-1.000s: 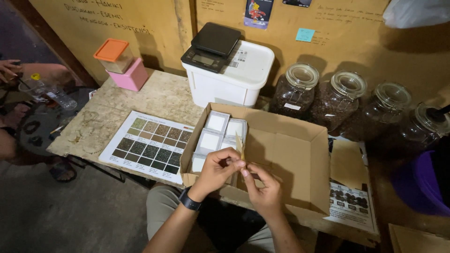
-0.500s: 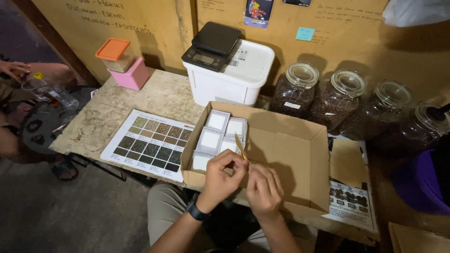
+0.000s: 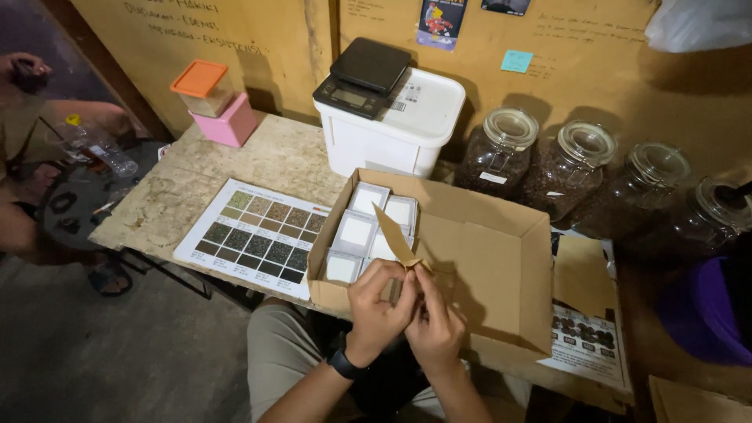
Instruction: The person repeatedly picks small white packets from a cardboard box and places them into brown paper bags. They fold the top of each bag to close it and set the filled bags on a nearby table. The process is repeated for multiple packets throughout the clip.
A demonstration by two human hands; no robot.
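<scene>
Hands met over the near edge of an open cardboard box (image 3: 501, 274) on the table (image 3: 258, 160). Left hand (image 3: 378, 301) and right hand (image 3: 433, 325) were pressed close together, fingertips of both pinching the lower end of a thin brown paper strip (image 3: 395, 239). The strip rose tilted from the fingers, its pointed tip leaning over the white tins (image 3: 368, 231) that filled the box's left part. A dark watch (image 3: 345, 365) sat on the left wrist.

Left of the box lay a printed chart (image 3: 254, 239) of small dark squares, touching the box's side. Behind the box stood a white bin (image 3: 395, 133) with a black scale (image 3: 362, 78) on its lid. A pink box (image 3: 227, 125) carrying an orange-lidded tub (image 3: 201, 88) stood at the table's far left corner. Four glass jars (image 3: 564, 168) of dark contents lined the wall to the right. Another printed sheet (image 3: 587, 345) lay under the box's right side. Another person's arm (image 3: 47, 117) showed at the left edge, well apart from the table.
</scene>
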